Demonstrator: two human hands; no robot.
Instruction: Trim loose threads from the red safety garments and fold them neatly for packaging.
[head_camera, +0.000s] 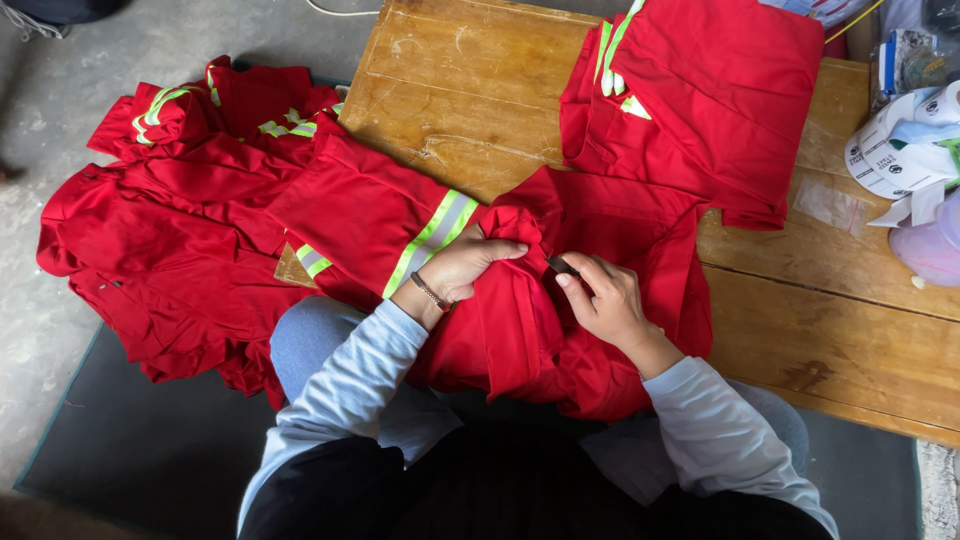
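Note:
A red work garment (590, 250) with yellow-grey reflective stripes lies across my lap and the edge of a low wooden table (470, 90). My left hand (465, 262), wearing a thin bracelet, pinches a bunched fold of the red cloth. Just to its right, my right hand (603, 297) holds a small dark tool (562, 266) between thumb and fingers, its tip against the same fold. Both sleeves are light blue.
A heap of similar red garments (190, 210) lies on the floor to my left. Folded red garments (700, 90) are stacked on the table's far side. A roll of printed white labels (895, 150) and plastic bags sit at the right edge. A dark mat (150, 450) covers the floor below.

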